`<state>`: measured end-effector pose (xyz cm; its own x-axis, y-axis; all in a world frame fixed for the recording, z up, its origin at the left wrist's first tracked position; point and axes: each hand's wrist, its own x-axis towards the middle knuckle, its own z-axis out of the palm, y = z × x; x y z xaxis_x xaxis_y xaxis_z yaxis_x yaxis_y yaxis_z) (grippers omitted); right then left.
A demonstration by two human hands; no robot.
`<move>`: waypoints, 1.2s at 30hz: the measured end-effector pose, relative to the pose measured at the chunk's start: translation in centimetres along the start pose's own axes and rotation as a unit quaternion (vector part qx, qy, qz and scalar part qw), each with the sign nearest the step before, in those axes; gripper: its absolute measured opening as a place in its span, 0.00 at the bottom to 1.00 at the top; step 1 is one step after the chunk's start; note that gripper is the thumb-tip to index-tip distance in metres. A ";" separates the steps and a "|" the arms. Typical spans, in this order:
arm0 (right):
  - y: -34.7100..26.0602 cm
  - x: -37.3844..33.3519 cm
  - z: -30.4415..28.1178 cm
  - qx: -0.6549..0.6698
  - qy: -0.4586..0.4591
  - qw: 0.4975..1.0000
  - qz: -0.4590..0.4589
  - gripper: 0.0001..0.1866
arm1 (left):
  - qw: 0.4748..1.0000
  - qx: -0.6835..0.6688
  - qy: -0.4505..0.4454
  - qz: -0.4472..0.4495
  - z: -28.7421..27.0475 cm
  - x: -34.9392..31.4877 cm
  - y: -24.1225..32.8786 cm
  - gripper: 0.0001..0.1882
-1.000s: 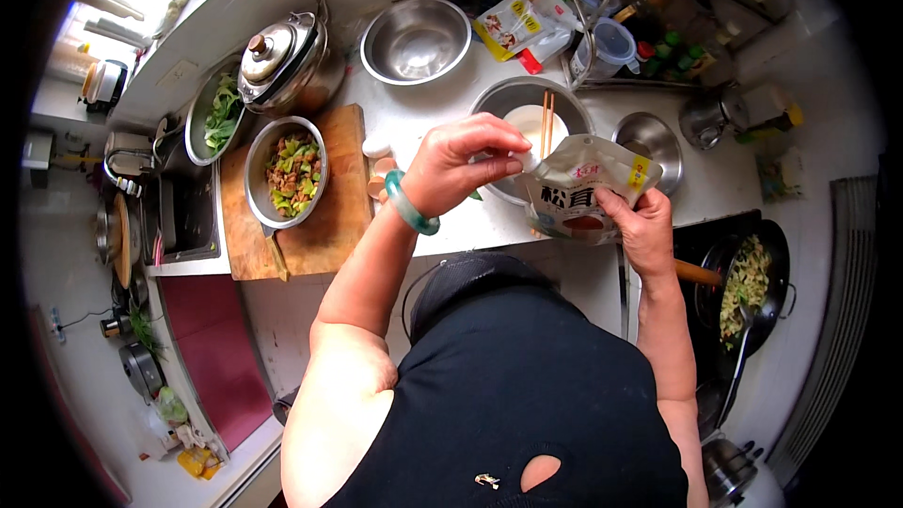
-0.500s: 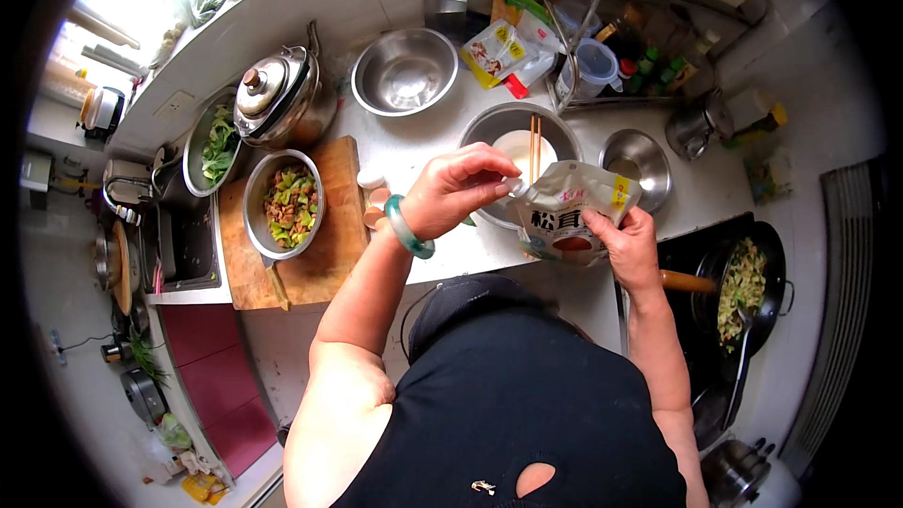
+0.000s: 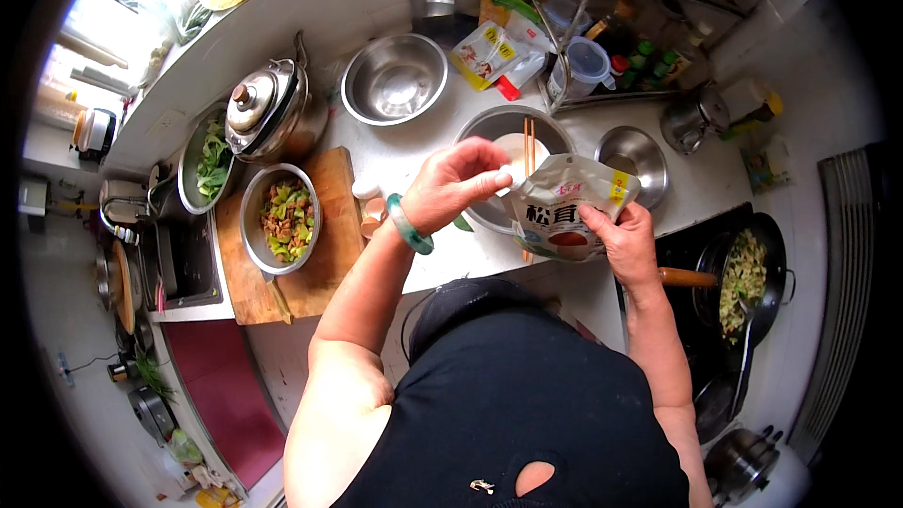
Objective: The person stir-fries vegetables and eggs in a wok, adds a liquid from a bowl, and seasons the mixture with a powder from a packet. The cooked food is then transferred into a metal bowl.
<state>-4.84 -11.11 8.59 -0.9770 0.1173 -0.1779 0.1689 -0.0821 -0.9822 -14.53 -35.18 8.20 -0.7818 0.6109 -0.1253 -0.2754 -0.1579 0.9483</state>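
My right hand point(image 3: 623, 237) grips a grey-white seasoning pouch point(image 3: 564, 190) with a yellow patch, its thumb across the front. My left hand point(image 3: 459, 186), a green bangle at the wrist, is at the pouch's upper left corner. Its thumb and finger pinch a small white piece point(image 3: 507, 175) there; whether this is a cap is too small to tell. Behind the pouch stands a steel basin point(image 3: 550, 122), partly hidden. A pale bowl point(image 3: 509, 145) sits in it, with a pair of chopsticks point(image 3: 529, 143) standing across. I cannot make out what the bowl contains.
Left, a bowl of chopped meat and greens point(image 3: 287, 223) stands on a wooden board point(image 3: 343, 188) beside a knife point(image 3: 278, 301) and eggshells point(image 3: 372, 212). Two more steel bowls point(image 3: 395, 80) flank the basin. On the right, a wok point(image 3: 779, 263) of chopped food sits on the stove.
The view has tilted a little. My left hand has shifted slightly at the pouch's corner, its fingers still closed; my right hand keeps its grip on the pouch.
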 end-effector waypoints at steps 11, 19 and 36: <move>-0.2 0.7 0.1 0.023 -0.011 0.999 0.025 0.12 | 0.996 0.081 -0.031 -0.025 -0.4 1.0 1.5 0.09; -1.3 3.4 0.2 0.046 -0.045 0.998 -0.027 0.27 | 0.962 0.234 -0.042 0.132 -1.8 4.6 5.6 0.08; 4.1 -25.3 -28.2 -0.614 0.479 0.613 0.132 0.31 | 0.956 0.287 0.059 0.013 -16.2 27.2 -2.3 0.09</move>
<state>24.25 13.47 7.32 -0.4687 0.8366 0.2836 0.8503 0.5143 -0.1116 -44.20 -30.76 -2.12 -0.8506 0.5162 -0.1001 0.0710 0.3014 0.9508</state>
